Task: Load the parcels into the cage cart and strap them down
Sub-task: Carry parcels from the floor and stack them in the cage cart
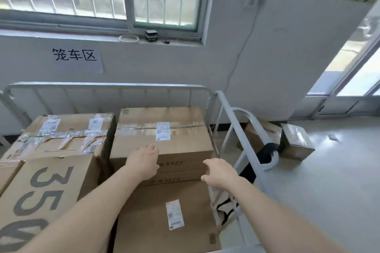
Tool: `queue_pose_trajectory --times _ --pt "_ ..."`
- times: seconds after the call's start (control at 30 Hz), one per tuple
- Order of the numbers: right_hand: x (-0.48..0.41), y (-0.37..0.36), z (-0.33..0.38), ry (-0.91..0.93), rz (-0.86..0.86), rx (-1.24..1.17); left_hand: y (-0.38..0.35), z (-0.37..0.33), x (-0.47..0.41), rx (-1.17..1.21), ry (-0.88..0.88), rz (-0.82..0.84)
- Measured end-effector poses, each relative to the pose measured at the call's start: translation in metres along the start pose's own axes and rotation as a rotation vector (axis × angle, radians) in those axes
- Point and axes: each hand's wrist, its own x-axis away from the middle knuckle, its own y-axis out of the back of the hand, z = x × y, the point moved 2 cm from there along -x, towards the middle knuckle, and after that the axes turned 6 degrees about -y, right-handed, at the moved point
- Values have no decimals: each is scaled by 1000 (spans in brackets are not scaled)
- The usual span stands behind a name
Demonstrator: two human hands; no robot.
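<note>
Several brown cardboard parcels fill the white cage cart (107, 86). At the back right stands a tall parcel (164, 141) with a white label on its taped top. My left hand (143, 162) lies flat on that parcel's near top edge, fingers apart. My right hand (219, 172) hovers open at its near right corner, just touching or just short of it. In front sits a lower parcel (164, 217) with a white label. A box marked 350 (47, 193) is at the left, with a heavily taped box (63, 135) behind it. A black strap (267, 150) hangs on the cart's right rail.
The cart's right side rail (236, 127) runs toward me. Two more parcels (296, 141) lie on the grey floor beyond it, by the wall. A barred window and a paper sign (76, 57) are on the wall behind. A glass door (353, 72) is at the right.
</note>
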Motion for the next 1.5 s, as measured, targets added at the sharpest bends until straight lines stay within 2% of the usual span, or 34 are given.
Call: queue_pose_trajectory --times 0.17,0.37,0.57,0.77,1.03,1.27,1.5 --pt "17 38 -72 -107 -73 -38 34 -69 -46 -99 -140 -24" --pt "44 83 -159 -256 -239 -121 72 -157 -104 -200 -334 -109" --pt "64 111 -260 -357 -325 -156 98 -262 -151 -254 -451 -162" --pt "65 124 -375 -389 -325 -173 98 -374 -197 -262 -477 -185" --pt "50 140 -514 -398 -299 -158 81 -499 -253 -256 -448 -123" --pt "1 155 -599 -385 -268 -179 76 -566 -317 -271 -421 -79" --pt "-83 190 -671 -374 -249 -180 77 -602 -419 -252 -356 -44"
